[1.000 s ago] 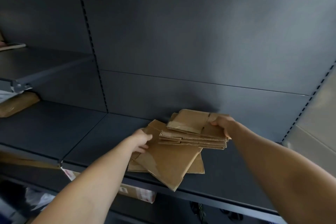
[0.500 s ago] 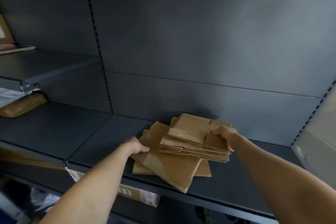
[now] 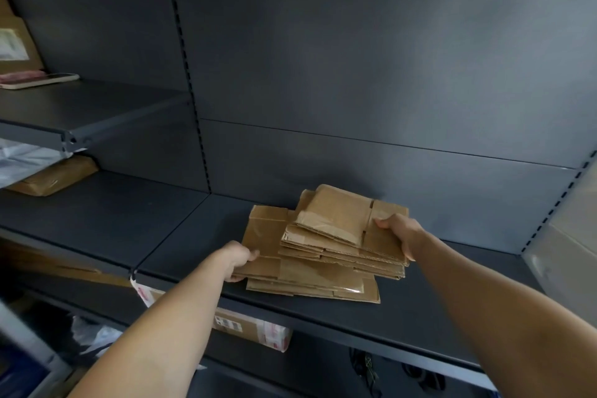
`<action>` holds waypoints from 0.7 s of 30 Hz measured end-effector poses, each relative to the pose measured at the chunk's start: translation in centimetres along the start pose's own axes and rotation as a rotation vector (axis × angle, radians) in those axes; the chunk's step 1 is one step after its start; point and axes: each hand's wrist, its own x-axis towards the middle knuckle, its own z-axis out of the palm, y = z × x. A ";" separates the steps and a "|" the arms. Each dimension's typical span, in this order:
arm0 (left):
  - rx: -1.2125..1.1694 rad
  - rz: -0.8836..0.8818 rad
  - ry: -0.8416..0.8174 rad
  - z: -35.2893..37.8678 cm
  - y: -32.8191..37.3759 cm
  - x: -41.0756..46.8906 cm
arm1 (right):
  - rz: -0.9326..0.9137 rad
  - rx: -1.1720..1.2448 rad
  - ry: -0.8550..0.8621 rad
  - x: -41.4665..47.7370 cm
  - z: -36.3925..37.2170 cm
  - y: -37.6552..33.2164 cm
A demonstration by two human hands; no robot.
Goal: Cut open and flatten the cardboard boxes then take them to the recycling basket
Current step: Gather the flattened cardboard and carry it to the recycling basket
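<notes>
A stack of flattened brown cardboard boxes (image 3: pixel 326 236) lies on the dark metal shelf (image 3: pixel 413 310), near its front edge. My right hand (image 3: pixel 399 234) grips the right end of the smaller upper bundle, thumb on top. My left hand (image 3: pixel 237 260) pinches the left edge of the larger flat piece (image 3: pixel 263 236) under that bundle. Another flat sheet lies at the bottom of the pile. No recycling basket is in view.
To the left, a higher shelf (image 3: pixel 64 113) carries a phone (image 3: pixel 38 80) and a box. A brown parcel (image 3: pixel 53 176) sits under it. A taped carton (image 3: pixel 252 329) stands on the level below. A pale wall panel (image 3: pixel 568 252) is at the right.
The large flat piece under the bundle has turned from a diagonal lie to square with the stack. My left hand now pinches its left edge; my right hand keeps its hold.
</notes>
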 end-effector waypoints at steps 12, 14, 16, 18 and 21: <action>0.084 0.143 -0.043 2.1 -0.4 1.1 | 0.008 -0.004 0.046 -0.4 -0.8 1.9; 0.058 0.146 -0.073 2.5 0.1 1.1 | 0.013 0.001 0.049 -0.2 -0.7 2.2; -0.002 0.124 -0.112 3.0 0.4 1.5 | 0.016 0.003 0.050 0.0 -0.6 2.5; -0.040 0.104 -0.122 3.1 0.5 2.4 | 0.016 0.018 0.055 0.3 -0.6 2.8; -0.049 0.101 -0.110 3.3 0.2 4.5 | 0.016 0.023 0.052 0.7 -0.7 3.0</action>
